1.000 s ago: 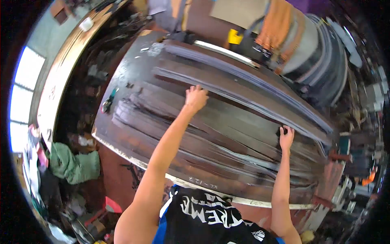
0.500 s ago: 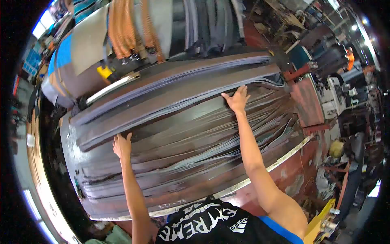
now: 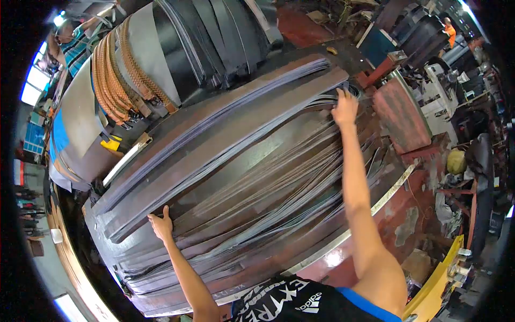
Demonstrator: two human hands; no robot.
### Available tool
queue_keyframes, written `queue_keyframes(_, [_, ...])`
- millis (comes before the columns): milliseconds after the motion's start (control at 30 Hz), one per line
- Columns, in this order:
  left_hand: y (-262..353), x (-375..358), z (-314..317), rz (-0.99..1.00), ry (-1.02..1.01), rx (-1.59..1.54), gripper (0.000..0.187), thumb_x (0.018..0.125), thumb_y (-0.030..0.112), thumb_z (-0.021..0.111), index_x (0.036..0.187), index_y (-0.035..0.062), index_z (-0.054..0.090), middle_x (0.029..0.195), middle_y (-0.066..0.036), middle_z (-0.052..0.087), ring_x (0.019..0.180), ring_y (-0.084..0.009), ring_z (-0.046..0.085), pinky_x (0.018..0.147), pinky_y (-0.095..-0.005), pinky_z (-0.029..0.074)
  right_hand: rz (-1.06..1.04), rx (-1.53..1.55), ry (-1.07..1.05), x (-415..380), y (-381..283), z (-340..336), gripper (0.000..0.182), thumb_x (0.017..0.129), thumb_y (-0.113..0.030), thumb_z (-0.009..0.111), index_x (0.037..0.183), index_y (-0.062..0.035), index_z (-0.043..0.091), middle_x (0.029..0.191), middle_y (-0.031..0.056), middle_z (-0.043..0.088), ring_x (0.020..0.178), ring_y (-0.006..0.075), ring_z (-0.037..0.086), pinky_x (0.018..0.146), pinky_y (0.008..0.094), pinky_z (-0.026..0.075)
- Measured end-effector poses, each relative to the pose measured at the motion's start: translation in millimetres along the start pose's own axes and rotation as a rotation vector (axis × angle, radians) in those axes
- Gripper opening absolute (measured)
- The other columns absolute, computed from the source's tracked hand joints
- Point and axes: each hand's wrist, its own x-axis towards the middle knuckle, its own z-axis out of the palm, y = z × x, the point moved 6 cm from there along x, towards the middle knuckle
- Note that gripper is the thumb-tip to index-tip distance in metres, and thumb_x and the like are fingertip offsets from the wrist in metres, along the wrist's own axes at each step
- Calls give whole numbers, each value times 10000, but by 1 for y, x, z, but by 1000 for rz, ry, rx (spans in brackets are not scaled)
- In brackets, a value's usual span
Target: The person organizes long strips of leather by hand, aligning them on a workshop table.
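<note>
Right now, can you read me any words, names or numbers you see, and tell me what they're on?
"EXTRE", on the front of the black shirt; the word's end is cut off.
"adidas", beside it on the same shirt.
Smaller print above the big word: too blurred to read.
Pale marks near the table's close edge: too faint to read for sure.

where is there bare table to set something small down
Clearest: the shiny tabletop between the nearer stack and the loose strips. A smaller patch borders the nearer stack's left end. Crowded: the table's near side, under those strips, and beyond the far stack, where orange straps lie.
</note>
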Motion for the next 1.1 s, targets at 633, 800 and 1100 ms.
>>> queue_keyframes(633, [-1, -9, 2, 89, 100, 153, 952, 886, 610, 558, 1437, -117, 285, 1423, -328, 417, 1240, -444, 508, 1007, -484, 441, -475, -239, -618, 66, 50, 32, 349, 920, -352, 608, 1162, -101, 632, 1122, 147, 663, 1141, 323, 576, 1116, 503, 298])
queue_keyframes(800, [7, -17, -9, 44, 76, 143, 946, 888, 602, 562, 1436, -119, 289, 1427, -329, 412, 1279, -437, 475, 1028, -476, 425, -446, -137, -505, 75, 57, 30, 380, 905, -394, 616, 1099, -68, 629, 1132, 174, 651, 1142, 341, 568, 1038, 504, 359])
queue_keyframes(1100, [4, -16, -4, 74, 82, 125, 943, 895, 600, 553, 1439, -123, 288, 1436, -328, 401, 1334, -418, 423, 1067, -454, 391, -386, -260, -575, 93, 79, 25, 668, 888, -661, 487, 1081, -34, 617, 975, 187, 697, 1003, 388, 634, 1073, 565, 304])
